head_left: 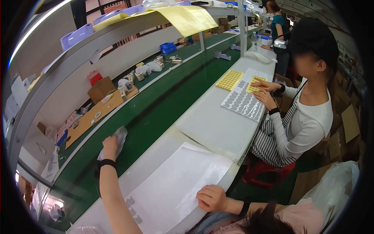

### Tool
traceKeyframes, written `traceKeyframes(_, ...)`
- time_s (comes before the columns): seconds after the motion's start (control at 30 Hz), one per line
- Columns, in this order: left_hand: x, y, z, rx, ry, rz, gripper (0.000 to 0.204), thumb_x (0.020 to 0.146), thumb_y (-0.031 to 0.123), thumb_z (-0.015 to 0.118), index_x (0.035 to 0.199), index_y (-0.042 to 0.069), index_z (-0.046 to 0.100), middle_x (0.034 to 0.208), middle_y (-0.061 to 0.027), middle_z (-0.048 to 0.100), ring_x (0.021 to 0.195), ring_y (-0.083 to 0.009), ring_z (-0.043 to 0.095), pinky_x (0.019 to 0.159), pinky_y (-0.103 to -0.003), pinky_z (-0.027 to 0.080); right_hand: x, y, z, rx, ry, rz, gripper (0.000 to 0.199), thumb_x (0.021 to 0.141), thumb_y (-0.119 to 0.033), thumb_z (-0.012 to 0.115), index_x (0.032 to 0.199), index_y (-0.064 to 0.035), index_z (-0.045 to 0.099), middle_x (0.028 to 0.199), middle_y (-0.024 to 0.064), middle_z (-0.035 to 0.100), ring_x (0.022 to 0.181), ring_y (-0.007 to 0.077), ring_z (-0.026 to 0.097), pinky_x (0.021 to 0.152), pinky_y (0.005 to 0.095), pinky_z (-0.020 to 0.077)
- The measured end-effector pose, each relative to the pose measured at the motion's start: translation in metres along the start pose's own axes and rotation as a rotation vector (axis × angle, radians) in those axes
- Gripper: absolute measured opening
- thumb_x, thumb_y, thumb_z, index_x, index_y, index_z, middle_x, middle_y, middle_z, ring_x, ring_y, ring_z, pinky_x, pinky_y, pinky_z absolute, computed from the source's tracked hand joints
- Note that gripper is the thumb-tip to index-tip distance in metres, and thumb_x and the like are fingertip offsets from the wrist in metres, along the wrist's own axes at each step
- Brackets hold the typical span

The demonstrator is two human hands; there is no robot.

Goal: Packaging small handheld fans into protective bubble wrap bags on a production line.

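My left hand (110,145) reaches over the green conveyor belt, its fingers closed on a clear plastic bag (122,136). What the bag holds is not plain. My right hand (211,197) rests with curled fingers on the right edge of a large white sheet (183,175); the fingertips are hidden, so I cannot make out whether they hold anything. Grey printed shapes (132,208) show along the sheet's left side, partly behind my left forearm. The sheet lies on the white worktop (206,124), one far corner slightly lifted.
To the right, a co-worker (307,109) touches a yellow label sheet (255,84) beside a grey label sheet (243,102). Beyond the belt (156,107) are tape rolls (130,80) and a cardboard box (101,89). A metal shelf frame (117,33) arches overhead.
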State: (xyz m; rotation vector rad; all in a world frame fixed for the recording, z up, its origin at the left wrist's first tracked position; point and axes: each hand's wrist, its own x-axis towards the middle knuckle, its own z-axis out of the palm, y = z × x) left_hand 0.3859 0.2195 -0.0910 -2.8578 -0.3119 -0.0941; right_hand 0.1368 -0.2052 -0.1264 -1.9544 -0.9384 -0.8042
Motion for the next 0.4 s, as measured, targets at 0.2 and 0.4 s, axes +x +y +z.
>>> traceKeyframes(0.2, -0.061, 0.047, -0.026, 0.48, 0.358, -0.051, 0.032, 0.075, 0.022, 0.058, 0.099, 0.0, 0.056, 0.095, -0.0172, 0.062, 0.09, -0.0303, 0.06, 0.078, -0.045, 0.042, 0.0, -0.002, -0.003, -0.03, -0.003, -0.005, 0.01, 0.061, -0.004, 0.06, 0.07, -0.0058, 0.056, 0.07, 0.0043, 0.056, 0.061, 0.0206, 0.055, 0.052, 0.0279, 0.0443)
traceKeyframes(0.4, -0.195, 0.123, -0.09, -0.186, 0.121, 0.436, 0.068, 0.065, 0.031, 0.07, 0.118, -0.003, 0.047, 0.112, -0.0225, 0.054, 0.101, -0.0344, 0.053, 0.088, -0.05, 0.037, 0.001, 0.003, -0.009, 0.066, -0.045, 0.053, 0.009, 0.063, -0.004, 0.06, 0.071, -0.0064, 0.057, 0.072, 0.0055, 0.057, 0.064, 0.0218, 0.057, 0.055, 0.029, 0.0459)
